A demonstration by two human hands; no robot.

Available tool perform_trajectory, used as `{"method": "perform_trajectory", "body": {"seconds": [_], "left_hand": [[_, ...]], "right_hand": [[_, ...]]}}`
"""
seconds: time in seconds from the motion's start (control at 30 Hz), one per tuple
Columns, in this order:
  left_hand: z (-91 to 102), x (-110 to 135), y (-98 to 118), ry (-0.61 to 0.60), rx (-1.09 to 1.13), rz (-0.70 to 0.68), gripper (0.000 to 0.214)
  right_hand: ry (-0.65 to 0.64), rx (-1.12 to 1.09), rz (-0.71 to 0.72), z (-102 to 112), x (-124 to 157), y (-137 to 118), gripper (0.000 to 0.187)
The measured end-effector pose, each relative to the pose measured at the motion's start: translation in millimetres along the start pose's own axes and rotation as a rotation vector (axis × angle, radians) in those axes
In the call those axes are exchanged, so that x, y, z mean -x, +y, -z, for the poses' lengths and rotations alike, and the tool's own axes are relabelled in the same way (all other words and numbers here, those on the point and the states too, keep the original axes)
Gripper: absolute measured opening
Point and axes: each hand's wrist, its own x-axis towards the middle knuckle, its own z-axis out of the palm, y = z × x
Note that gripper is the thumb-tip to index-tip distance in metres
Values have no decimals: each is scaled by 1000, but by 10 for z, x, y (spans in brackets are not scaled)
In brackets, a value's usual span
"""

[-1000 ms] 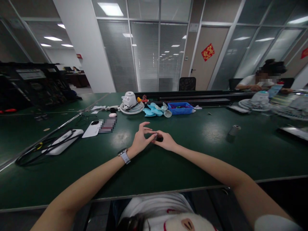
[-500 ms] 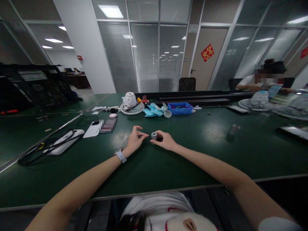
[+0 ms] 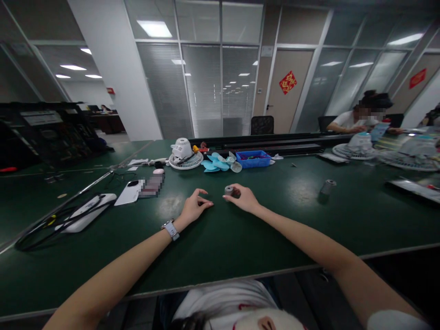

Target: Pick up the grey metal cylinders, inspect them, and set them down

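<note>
My right hand (image 3: 244, 199) has its thumb and fingers closed on a small grey metal cylinder (image 3: 228, 189) with a round hole in its top end. The cylinder is upright; whether its base touches the table is hard to tell. To the left, apart from it, my left hand (image 3: 195, 208) rests low over the green table (image 3: 220, 247) with fingers apart and nothing between them. A second, similar grey cylinder (image 3: 329, 185) stands on the table off to the right.
Towards the back are a white fan housing (image 3: 184, 153), light-blue fan blades (image 3: 218, 162) and a blue bin (image 3: 253, 159) of small parts. At left lie a phone (image 3: 129, 192) and a white device (image 3: 90, 211) with black cable. Another person (image 3: 357, 120) sits at the far right.
My right hand has drawn the cylinder away to the right, widening the gap from my left hand. The left hand keeps nearly the same pose, and the whole view has shifted slightly.
</note>
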Motion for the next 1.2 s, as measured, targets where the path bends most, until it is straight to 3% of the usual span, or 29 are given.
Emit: {"method": "perform_trajectory", "body": {"seconds": [0.17,0.27,0.33,0.5,0.6,0.67,0.73,0.8,0.87,0.93,1.03,1.1,1.2], "left_hand": [[6,-13,-11,96,38,59,44],[-5,-45,-53,202,122,121,42],[-13,-67,-77,260,174,156,38],[-29,-98,-102,332,174,167,33],[-32,-100,-93,367,148,169,32],[-30,-99,-78,409,138,177,32],[-24,-97,-60,454,140,191,31],[-17,-94,-43,487,142,212,31],[-11,-89,-32,500,133,227,32],[-7,-83,-25,501,122,229,33],[-8,-77,-25,501,122,224,33],[-12,-76,-30,503,124,220,33],[-18,-77,-38,495,114,215,32]], "right_hand": [[388,370,-223,811,-165,673,44],[478,595,-400,1206,-133,1079,45],[489,647,-467,1345,-91,1254,47],[454,639,-554,1366,-57,1402,48],[430,614,-623,1336,-52,1379,50],[489,640,-620,1317,-55,1288,60],[615,729,-495,1258,-73,1102,73],[672,778,-267,1108,-100,821,71],[517,695,-31,842,-110,483,52],[207,550,165,491,-82,157,42],[-218,434,430,-13,8,-187,44],[-369,412,528,-228,61,-288,44],[-435,356,526,-351,91,-293,38]]}}
